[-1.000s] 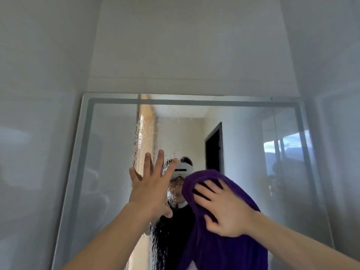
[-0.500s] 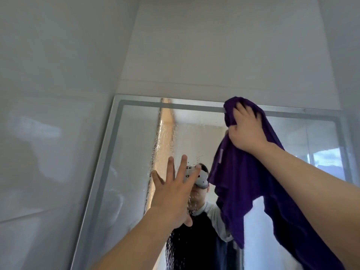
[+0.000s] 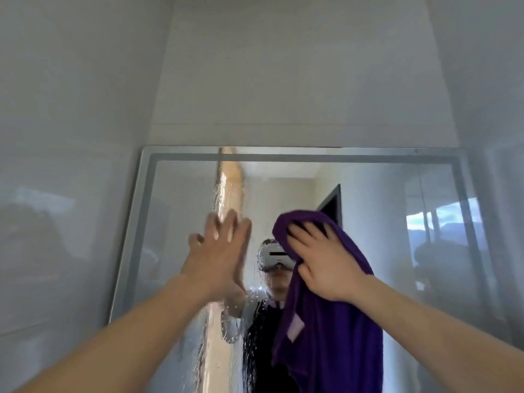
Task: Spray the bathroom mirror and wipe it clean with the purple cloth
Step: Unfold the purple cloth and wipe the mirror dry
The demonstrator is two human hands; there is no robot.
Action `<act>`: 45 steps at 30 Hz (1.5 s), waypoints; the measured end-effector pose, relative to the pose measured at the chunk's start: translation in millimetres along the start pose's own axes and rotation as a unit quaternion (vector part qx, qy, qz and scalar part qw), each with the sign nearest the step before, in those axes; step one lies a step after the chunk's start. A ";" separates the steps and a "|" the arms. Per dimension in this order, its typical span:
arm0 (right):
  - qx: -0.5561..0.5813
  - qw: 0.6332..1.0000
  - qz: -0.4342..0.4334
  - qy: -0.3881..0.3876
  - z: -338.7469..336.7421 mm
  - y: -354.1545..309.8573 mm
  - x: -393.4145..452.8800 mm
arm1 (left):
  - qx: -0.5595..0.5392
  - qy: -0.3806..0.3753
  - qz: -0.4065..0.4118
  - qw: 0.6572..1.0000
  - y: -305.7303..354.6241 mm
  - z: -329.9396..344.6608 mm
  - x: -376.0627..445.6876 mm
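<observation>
The bathroom mirror (image 3: 377, 279) has a grey frame and fills the lower half of the head view. A band of spray droplets (image 3: 224, 330) runs down its left-centre. My left hand (image 3: 218, 259) lies flat against the wet glass with its fingers straight and together. To its right, my right hand (image 3: 326, 262) presses the purple cloth (image 3: 337, 341) on the glass at mid height, thumb curled at the cloth's edge. The rest of the cloth hangs down below that hand. No spray bottle is in view.
Glossy pale tiled walls stand close on the left (image 3: 56, 222) and right (image 3: 499, 109). A white wall (image 3: 297, 80) rises above the mirror. The mirror reflects a person with a headset, a dark doorway and a window.
My right hand has swept the cloth from the mirror's top edge down to mid height. My left hand has stayed flat on the glass. The view has tilted slightly.
</observation>
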State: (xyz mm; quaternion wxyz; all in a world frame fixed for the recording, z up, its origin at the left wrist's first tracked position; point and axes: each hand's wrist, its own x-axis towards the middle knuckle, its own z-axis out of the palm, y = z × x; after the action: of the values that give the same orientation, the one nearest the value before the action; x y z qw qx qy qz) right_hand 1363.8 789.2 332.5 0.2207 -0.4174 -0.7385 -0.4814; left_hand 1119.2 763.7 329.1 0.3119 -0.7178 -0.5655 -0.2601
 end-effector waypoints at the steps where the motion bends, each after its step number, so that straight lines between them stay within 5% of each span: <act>1: 0.000 1.000 -0.021 -0.007 3.9 4.6 -13.9 | -0.005 -0.004 -0.022 1.000 -7.1 -8.1 5.9; 4: 0.026 0.999 -0.032 0.011 5.9 23.8 -35.7 | -0.033 -0.026 -0.061 0.997 -27.6 -20.1 21.4; 7: 0.040 0.997 0.045 0.053 -4.0 45.4 -22.5 | -0.040 -0.036 -0.062 0.997 -35.1 -18.4 25.2; 11: 0.099 0.979 0.153 0.090 -31.4 68.6 31.5 | -0.061 -0.040 -0.061 0.995 -34.6 -15.6 25.6; 17: 0.092 0.967 0.180 0.157 -52.7 50.6 121.6 | -0.080 -0.028 -0.055 0.995 -40.8 -8.2 25.5; 24: 0.070 0.985 0.082 0.133 -35.0 -13.8 132.9 | -0.089 -0.038 -0.065 0.993 -41.5 -6.7 28.8; 31: 0.075 0.990 -0.108 0.059 23.4 -76.6 16.2 | -0.069 -0.038 -0.067 0.995 -42.3 -8.1 26.9; 36: 0.068 0.978 -0.198 0.019 41.8 -52.9 -36.4 | -0.053 -0.032 -0.062 0.996 -43.7 -3.8 28.6; 45: 0.085 0.978 0.100 0.160 -17.6 43.3 56.2 | -0.055 -0.032 -0.058 0.996 -43.6 -1.9 31.8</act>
State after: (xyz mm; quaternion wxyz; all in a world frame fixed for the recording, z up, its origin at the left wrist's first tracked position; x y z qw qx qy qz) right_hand 1367.2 804.3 403.9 0.4182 -0.3866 -0.6859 -0.4530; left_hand 1083.8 790.1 360.2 0.2382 -0.7077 -0.6010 -0.2849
